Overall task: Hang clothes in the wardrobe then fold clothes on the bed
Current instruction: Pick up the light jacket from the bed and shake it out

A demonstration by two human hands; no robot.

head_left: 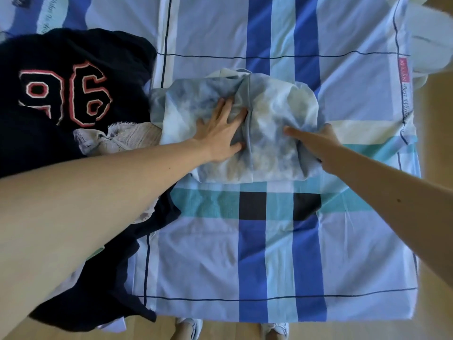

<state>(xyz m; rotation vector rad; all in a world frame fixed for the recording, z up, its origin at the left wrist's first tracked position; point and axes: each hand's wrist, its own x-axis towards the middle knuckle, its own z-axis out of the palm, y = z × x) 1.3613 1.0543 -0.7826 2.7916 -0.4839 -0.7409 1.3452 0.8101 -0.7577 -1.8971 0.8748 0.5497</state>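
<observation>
The folded pale blue tie-dye shirt (274,106) lies on the bed (196,253), the left hand (220,133) pressing flat with spread fingers on its middle, the right hand (318,143) gripping its right edge.

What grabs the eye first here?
The partly folded blue-and-white tie-dye garment at the centre of the plaid bed, with the left grip pressing flat on its middle and the right grip pinching its right edge. Next, the dark garment with a big red-outlined 96, heaped at the left.

Shirt (277,111) on bed (355,94), jersey (73,57) L.
</observation>
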